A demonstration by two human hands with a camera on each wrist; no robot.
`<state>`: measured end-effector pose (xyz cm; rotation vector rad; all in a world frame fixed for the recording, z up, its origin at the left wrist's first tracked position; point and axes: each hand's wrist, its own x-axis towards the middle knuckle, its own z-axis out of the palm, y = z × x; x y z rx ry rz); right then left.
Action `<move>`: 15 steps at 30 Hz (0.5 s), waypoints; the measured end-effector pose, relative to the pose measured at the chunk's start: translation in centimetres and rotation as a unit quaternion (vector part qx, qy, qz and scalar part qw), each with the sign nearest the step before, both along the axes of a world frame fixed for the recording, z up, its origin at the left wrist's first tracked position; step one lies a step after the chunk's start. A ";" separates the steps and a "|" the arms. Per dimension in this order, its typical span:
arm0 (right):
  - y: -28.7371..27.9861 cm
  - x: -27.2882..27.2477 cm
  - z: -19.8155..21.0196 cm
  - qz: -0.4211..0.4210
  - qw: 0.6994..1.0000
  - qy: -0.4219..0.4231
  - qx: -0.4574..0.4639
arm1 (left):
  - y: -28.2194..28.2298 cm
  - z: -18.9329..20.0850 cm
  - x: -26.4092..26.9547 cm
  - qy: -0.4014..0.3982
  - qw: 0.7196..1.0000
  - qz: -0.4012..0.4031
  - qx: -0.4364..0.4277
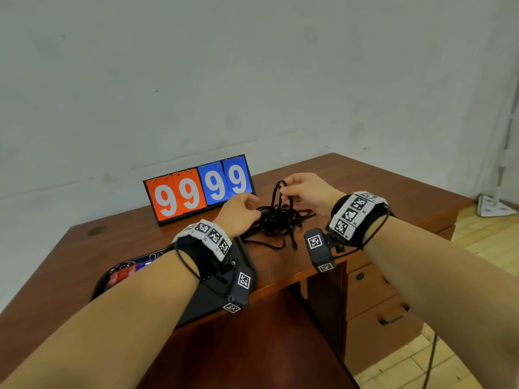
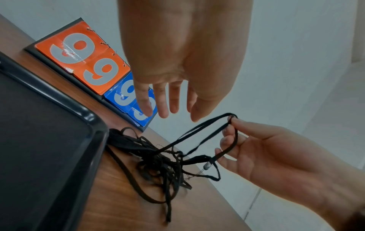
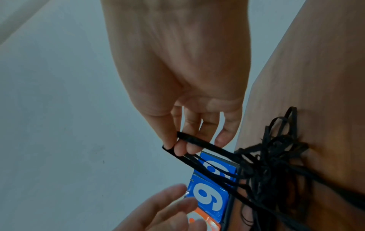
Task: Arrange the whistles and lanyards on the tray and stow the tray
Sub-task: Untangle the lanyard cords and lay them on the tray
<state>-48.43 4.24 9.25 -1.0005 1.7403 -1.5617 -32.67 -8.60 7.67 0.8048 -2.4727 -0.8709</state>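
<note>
A tangle of black lanyards (image 1: 278,220) lies on the wooden desk, in front of the scoreboard. My right hand (image 1: 283,188) pinches one loop of a lanyard (image 2: 207,128) between thumb and fingers and holds it up above the pile. In the right wrist view the loop (image 3: 189,140) runs from my fingertips down into the tangle (image 3: 272,164). My left hand (image 2: 173,109) hovers just left of the pile with straight fingers, holding nothing. The black tray (image 1: 112,276) sits at the left under my left forearm, with red and blue whistles (image 1: 123,275) in it.
A flip scoreboard (image 1: 199,189) reading 99 99 stands at the back of the desk against the wall. The desk's right edge (image 1: 438,217) drops off to drawers (image 1: 373,290) and a wooden floor.
</note>
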 end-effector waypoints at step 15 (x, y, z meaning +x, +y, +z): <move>-0.3 1.1 1.2 -0.023 0.994 -0.085 -0.062 | 3.3 -0.2 -1.3 0.006 0.990 -0.040 0.137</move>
